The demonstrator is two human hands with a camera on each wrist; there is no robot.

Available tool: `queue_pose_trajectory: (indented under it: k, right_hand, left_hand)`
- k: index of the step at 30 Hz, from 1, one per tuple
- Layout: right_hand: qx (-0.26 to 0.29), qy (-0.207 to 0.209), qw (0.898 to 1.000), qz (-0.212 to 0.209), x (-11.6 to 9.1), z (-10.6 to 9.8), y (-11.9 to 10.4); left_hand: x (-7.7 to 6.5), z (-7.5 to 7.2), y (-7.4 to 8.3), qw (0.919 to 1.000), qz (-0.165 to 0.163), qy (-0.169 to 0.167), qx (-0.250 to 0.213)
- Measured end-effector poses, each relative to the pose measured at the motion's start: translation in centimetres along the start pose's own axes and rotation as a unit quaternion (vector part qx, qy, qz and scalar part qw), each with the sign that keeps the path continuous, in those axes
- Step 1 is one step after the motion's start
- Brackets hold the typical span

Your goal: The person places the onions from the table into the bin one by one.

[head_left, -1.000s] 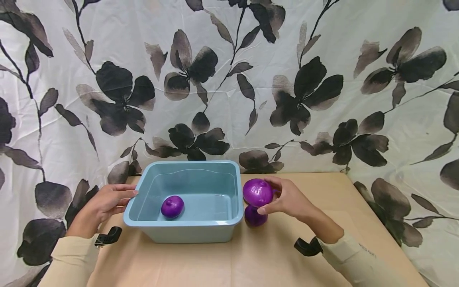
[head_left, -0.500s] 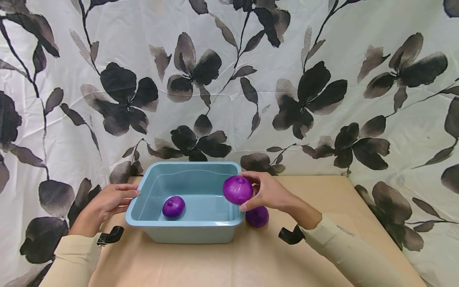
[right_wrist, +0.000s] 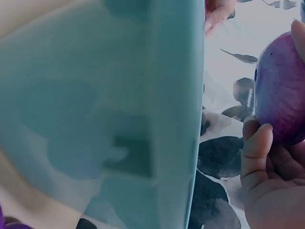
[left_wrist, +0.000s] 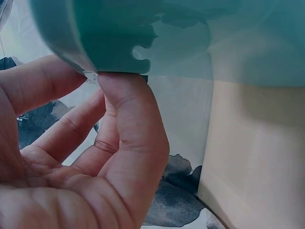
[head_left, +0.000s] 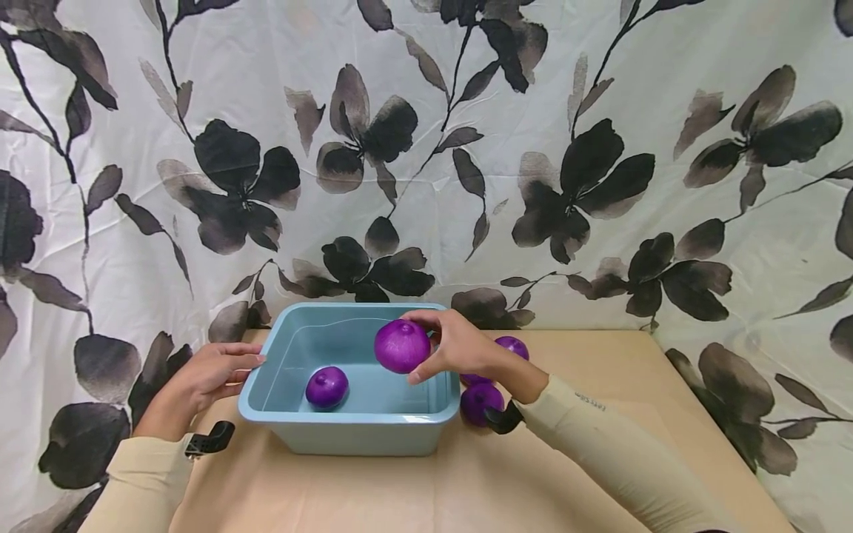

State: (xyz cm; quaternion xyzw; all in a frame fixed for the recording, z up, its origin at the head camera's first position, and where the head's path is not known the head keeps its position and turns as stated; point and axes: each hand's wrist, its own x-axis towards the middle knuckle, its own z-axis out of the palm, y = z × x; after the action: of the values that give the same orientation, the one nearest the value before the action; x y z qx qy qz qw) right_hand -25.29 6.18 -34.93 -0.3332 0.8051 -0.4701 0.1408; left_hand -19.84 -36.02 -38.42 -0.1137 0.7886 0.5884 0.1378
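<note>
My right hand [head_left: 453,344] grips a purple onion [head_left: 402,346] between thumb and fingers, above the right part of a light blue plastic bin [head_left: 346,417]. In the right wrist view the held onion [right_wrist: 281,90] shows at the right edge, against the palm side of the fingers. Another onion [head_left: 327,387] lies on the bin's floor, left of its middle. At the bin's left rim my left hand [head_left: 212,374] holds on with its fingertips. In the left wrist view, thumb and finger of that hand [left_wrist: 95,143] meet at the rim's edge [left_wrist: 114,67].
To the right of the bin more onions sit on the tan tabletop [head_left: 593,363]: one [head_left: 480,401] in front and another [head_left: 513,346] behind, partly covered by my right arm. A floral cloth [head_left: 426,148] hangs behind the table.
My right hand has carried the onion leftward, from beside the bin over its right rim to above the inside. The left hand has stayed at the rim.
</note>
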Motion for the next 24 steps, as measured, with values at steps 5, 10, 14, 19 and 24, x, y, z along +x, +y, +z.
queue_pose_trajectory:
  k: [5, 10, 14, 19, 24]
  right_hand:
    - [0.016, -0.017, 1.000, -0.008, 2.1, 0.3, -0.5]
    - [0.021, -0.050, 0.998, -0.023, 4.3, 1.0, -1.3]
    - [0.008, -0.077, 0.996, -0.048, 5.9, 1.6, -2.2]
    - [-0.005, -0.103, 0.993, -0.061, 7.8, 2.4, -2.7]
    - [-0.012, -0.119, 0.991, -0.056, 9.6, 3.7, -2.3]
  left_hand:
    - [0.1, 0.2, 0.0, 1.0000, 0.001, -0.003, 0.003]
    - [0.1, 0.1, -0.1, 0.9999, -0.001, 0.000, 0.013]
    - [0.0, -0.1, -0.2, 0.9999, 0.001, 0.001, 0.015]
    - [-0.1, -0.2, -0.3, 0.9999, 0.001, 0.001, 0.016]
    - [0.0, -0.1, -0.4, 1.0000, 0.004, 0.002, 0.007]
